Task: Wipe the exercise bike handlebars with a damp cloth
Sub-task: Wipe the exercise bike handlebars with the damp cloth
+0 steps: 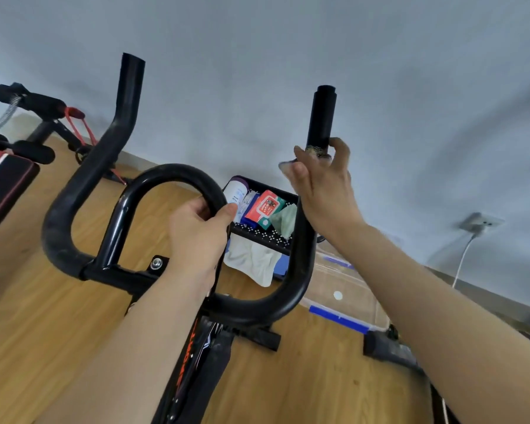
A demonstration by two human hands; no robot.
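The black exercise bike handlebars [83,182] fill the middle of the head view, with two upright horns and a looped centre bar. My left hand [198,237] grips the right side of the centre loop. My right hand [322,191] is wrapped around the right horn [321,117], just below its foam top. A small cloth [314,150] is pressed between my right fingers and the bar; only its patterned edge shows above my fingers. The left horn [129,96] stands bare.
Behind the handlebars, a black rack [266,237] holds a bottle, a red packet and a green cloth, with a white rag [251,261] hanging below. A weight bench [3,179] stands at the left. A wall socket with a cable [478,224] is at the right. The floor is wood.
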